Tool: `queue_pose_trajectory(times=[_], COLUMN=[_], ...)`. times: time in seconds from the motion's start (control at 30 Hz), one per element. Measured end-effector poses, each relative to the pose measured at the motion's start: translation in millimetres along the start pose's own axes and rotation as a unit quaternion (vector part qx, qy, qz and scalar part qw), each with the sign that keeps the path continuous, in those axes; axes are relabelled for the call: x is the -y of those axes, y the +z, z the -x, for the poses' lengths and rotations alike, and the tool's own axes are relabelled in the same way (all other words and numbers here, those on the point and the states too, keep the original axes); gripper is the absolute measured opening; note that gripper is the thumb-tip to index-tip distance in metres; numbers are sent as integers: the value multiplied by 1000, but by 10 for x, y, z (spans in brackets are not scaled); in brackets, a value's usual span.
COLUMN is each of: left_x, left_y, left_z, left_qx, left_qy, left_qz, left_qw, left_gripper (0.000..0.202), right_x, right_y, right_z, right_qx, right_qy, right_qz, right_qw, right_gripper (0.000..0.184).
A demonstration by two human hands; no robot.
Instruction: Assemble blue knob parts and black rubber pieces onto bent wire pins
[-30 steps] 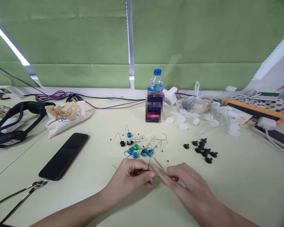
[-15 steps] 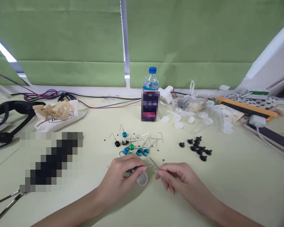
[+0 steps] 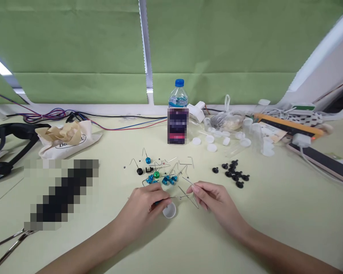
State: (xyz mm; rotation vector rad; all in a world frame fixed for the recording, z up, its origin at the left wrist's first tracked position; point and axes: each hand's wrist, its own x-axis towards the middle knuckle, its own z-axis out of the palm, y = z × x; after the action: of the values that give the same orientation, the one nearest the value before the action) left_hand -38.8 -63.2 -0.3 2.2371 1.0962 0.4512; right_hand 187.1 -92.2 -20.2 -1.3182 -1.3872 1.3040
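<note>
My left hand is closed in a pinch on a small blue metal part, mostly hidden by the fingers; a thin wire sticks out to the right. Just below its fingertips is a small white plastic cup. The fingers of my right hand pinch a thin metal rod. A bent wire hangs below these fingers; whether they grip it, I cannot tell. Beyond the hands lie blue metal fittings, a green one and a black one, with bent wires.
Several black thumb screws lie to the right. White caps and clear tubes stand behind them. A water bottle is at the back. On the left are a cloth pouch, black headgear and metal-handled tool.
My right hand has risen slightly, and the rod in it points farther up. A bent wire now shows below its fingers. The whole view has shifted a little.
</note>
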Motion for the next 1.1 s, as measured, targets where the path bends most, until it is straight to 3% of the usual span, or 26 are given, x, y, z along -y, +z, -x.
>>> queue_pose_trajectory(times=[0.27, 0.5, 0.63, 0.83, 0.9, 1.0, 1.1], left_x=[2, 9, 6, 96, 138, 167, 157], left_y=[102, 144, 161, 176, 172, 141, 86], left_z=[75, 65, 45, 32, 24, -3, -43], left_qx=[-10, -17, -40, -53, -51, -58, -74], left_qy=[39, 39, 61, 104, 101, 63, 22], left_qz=[-75, -108, -136, -107, -84, -36, 53], left_qw=[996, 993, 988, 987, 990, 996, 996], left_gripper=[27, 26, 24, 20, 18, 10, 8], right_x=[-22, -27, -5, -32, -25, -7, -18], right_y=[-17, 37, 70, -1, -51, -127, -179], right_z=[-57, 19, 78, 31, 2, -53, -123], right_qx=[-16, -2, 25, 31, 15, -28, -69], right_qy=[3, -74, -80, -227, -247, -219, -140], right_qz=[0, -14, 1, 153, 172, 153, 124], right_qw=[1000, 997, 996, 961, 954, 963, 980], right_gripper=[30, 37, 22, 23, 24, 21, 17])
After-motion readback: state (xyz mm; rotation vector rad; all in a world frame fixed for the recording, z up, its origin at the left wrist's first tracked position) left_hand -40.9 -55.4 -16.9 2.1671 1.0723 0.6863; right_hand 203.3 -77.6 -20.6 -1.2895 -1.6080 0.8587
